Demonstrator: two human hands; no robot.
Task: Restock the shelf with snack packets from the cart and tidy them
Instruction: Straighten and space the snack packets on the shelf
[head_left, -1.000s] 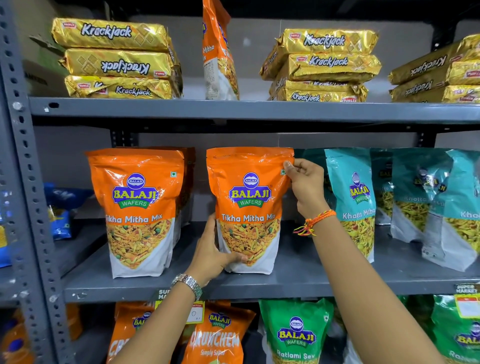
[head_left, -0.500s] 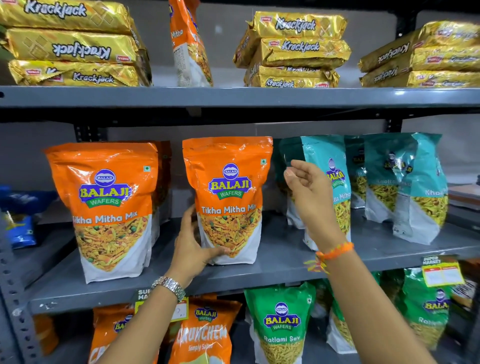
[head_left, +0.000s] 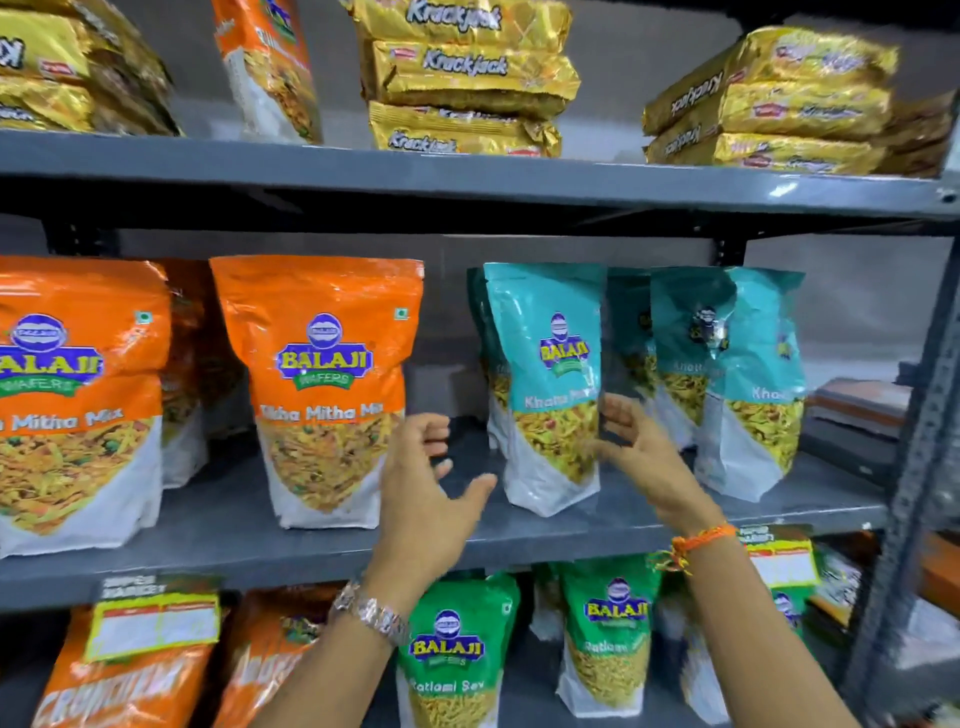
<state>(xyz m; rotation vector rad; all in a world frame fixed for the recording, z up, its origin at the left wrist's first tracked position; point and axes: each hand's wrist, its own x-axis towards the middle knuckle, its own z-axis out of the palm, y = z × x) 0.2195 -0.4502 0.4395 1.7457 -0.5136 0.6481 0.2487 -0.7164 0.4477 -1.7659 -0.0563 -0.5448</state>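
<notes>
On the grey middle shelf (head_left: 519, 540) stand two orange Tikha Mitha Mix packets, one at centre (head_left: 322, 384) and one at the far left (head_left: 72, 400). To their right stands a teal Khatta Mitha packet (head_left: 548, 384), with more teal packets (head_left: 737, 374) behind and beside it. My left hand (head_left: 421, 493) hovers open between the centre orange packet and the teal one, touching neither. My right hand (head_left: 639, 447) is open at the teal packet's right edge; whether it touches is unclear from blur.
Gold Krackjack packs (head_left: 467, 78) and an upright orange packet (head_left: 270, 67) fill the top shelf. Green Ratlami Sev packets (head_left: 457, 654) and orange Crunchem packets (head_left: 124, 691) stand on the shelf below. A grey upright post (head_left: 914, 467) bounds the right side. The cart is out of view.
Both hands have left the centre orange packet and moved right toward the teal packet. The view has swung right and closer.
</notes>
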